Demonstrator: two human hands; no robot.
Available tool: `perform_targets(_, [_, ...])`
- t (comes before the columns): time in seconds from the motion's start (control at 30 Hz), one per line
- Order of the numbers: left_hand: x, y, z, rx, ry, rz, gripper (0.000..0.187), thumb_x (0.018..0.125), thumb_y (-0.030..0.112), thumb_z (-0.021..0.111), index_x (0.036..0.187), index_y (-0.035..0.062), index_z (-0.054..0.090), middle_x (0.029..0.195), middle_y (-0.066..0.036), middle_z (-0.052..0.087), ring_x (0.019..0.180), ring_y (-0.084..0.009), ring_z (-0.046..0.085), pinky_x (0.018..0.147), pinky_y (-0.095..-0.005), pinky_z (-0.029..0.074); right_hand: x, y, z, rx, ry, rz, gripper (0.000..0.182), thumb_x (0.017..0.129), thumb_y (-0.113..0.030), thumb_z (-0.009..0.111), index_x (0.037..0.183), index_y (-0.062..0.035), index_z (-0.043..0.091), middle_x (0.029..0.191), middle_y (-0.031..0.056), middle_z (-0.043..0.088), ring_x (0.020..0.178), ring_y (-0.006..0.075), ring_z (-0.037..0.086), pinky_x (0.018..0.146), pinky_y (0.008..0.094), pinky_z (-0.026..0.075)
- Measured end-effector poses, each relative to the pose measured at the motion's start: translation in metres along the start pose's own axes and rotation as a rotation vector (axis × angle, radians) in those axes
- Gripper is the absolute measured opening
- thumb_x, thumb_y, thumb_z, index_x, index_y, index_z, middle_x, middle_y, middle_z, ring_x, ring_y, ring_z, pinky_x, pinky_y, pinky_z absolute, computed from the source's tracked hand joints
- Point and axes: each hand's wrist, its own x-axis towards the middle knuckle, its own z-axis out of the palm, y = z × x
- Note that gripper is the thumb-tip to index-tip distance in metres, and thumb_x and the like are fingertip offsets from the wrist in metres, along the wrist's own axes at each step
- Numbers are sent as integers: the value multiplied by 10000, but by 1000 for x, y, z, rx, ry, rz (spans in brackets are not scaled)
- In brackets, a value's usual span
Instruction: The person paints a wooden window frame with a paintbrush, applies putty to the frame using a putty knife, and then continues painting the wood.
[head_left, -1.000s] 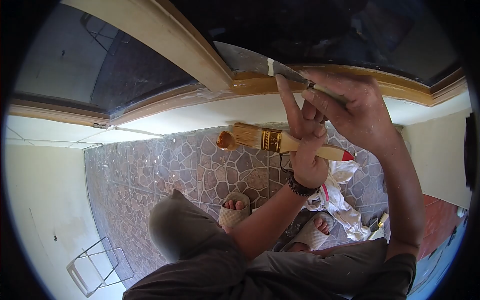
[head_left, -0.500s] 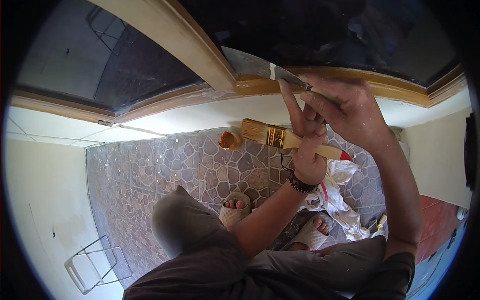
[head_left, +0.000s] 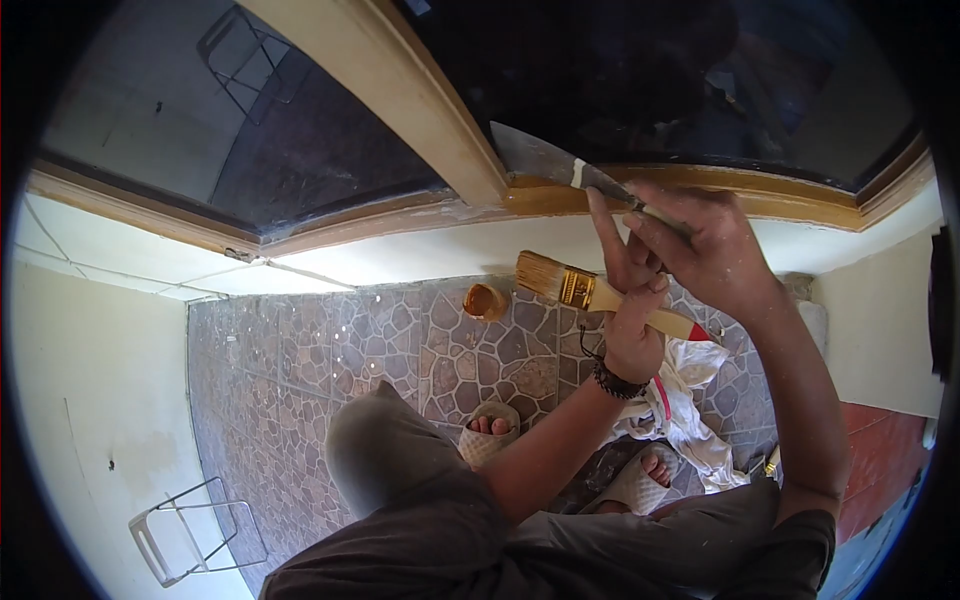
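Note:
My right hand [head_left: 712,245] is closed around the handle of a putty knife [head_left: 535,157], whose wide metal blade points up and left over the lower edge of the dark glass pane [head_left: 640,90]. A pale smear shows across the blade. Just below, my left hand [head_left: 635,325] grips a flat paintbrush [head_left: 575,287] by its wooden, red-tipped handle, bristles to the left. Its index finger stretches up toward the blade near the handle. Behind both hands runs the brown window frame [head_left: 780,190], with a glossy stained strip along its inner edge.
On the stone-patterned floor [head_left: 300,350] stands a small cup of brown stain [head_left: 484,302]. A white cloth [head_left: 690,410] lies beside my right foot. Another brush [head_left: 772,460] rests further right. A folding chair [head_left: 195,530] stands at the lower left by the wall.
The view has shifted, so the window, floor and cup appear slightly further right and lower. Both hands keep their grips on the putty knife and the paintbrush.

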Motion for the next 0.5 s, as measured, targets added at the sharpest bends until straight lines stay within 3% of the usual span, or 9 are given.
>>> perform_targets(0.07, [1, 2, 6, -15, -4, 1, 531, 843, -22, 456, 1372, -19, 405, 1243, -157, 576, 1094, -255, 587, 969, -371, 421, -1, 0, -4, -7, -36, 34, 275, 882, -102, 675, 1131, 16, 664, 741, 132, 712, 636, 173, 705, 599, 297, 553])
perform_targets(0.13, [1, 8, 12, -98, -40, -43, 750, 857, 106, 374, 1534, 36, 57, 1362, -172, 459, 1173, -222, 506, 1031, -322, 370, -3, 4, -16, -45, -23, -7, 280, 884, -123, 683, 1136, -2, 669, 802, 141, 720, 686, 169, 711, 616, 303, 556])
perform_targets(0.17, [-6, 7, 11, -96, -36, -48, 750, 857, 106, 374, 1534, 36, 57, 1362, -172, 459, 1173, -222, 506, 1031, -322, 370, -6, 5, -22, -79, -20, -54, 285, 885, -144, 691, 1140, -19, 674, 864, 150, 728, 736, 165, 717, 634, 308, 558])
perform_targets(0.23, [-27, -2, 6, 129, 65, -121, 596, 901, 113, 367, 1473, 7, 237, 1235, -163, 563, 1002, -177, 585, 895, -300, 450, -14, -12, -60, 5, -38, 224, 318, 867, -205, 732, 1134, -40, 687, 856, 75, 711, 706, 107, 645, 614, 268, 524])
perform_targets(0.27, [-37, -11, 8, 135, 128, -154, 410, 951, 137, 388, 1338, 0, 398, 1000, -131, 652, 784, -150, 614, 735, -292, 491, -24, -9, -74, 41, 55, 214, 323, 871, -215, 729, 1139, -41, 683, 776, 24, 666, 613, 76, 561, 539, 242, 465])
perform_targets(0.3, [-46, -17, 9, 135, 137, -157, 410, 951, 137, 388, 1338, 0, 398, 1000, -131, 652, 784, -150, 614, 735, -292, 491, -33, -16, -96, 11, 58, 372, 325, 879, -224, 715, 1149, -46, 675, 731, 1, 631, 558, 46, 507, 478, 217, 395])
perform_targets(0.33, [-55, -22, 10, 90, 202, -357, 345, 967, 174, 420, 1266, 3, 439, 879, -113, 647, 703, -150, 606, 670, -290, 499, -50, -4, -112, -33, 84, 349, 367, 887, -251, 702, 1182, -39, 649, 673, -17, 579, 506, 26, 452, 436, 201, 336])
perform_targets(0.37, [-64, -28, 11, 42, 267, -559, 296, 982, 211, 453, 1194, 6, 481, 758, -96, 642, 623, -151, 599, 605, -288, 507, -75, -3, -125, -17, 121, 454, 383, 896, -273, 684, 1182, -22, 633, 650, -23, 547, 490, 19, 439, 427, 195, 332])
perform_targets(0.5, [-97, -51, 16, -17, 372, -802, 302, 964, 329, 562, 1053, 41, 559, 595, -23, 557, 455, -121, 518, 455, -237, 449, -234, 37, -134, -52, 344, 669, 274, 936, -205, 603, 1144, -29, 630, 632, -68, 487, 509, 5, 406, 429, 196, 304])
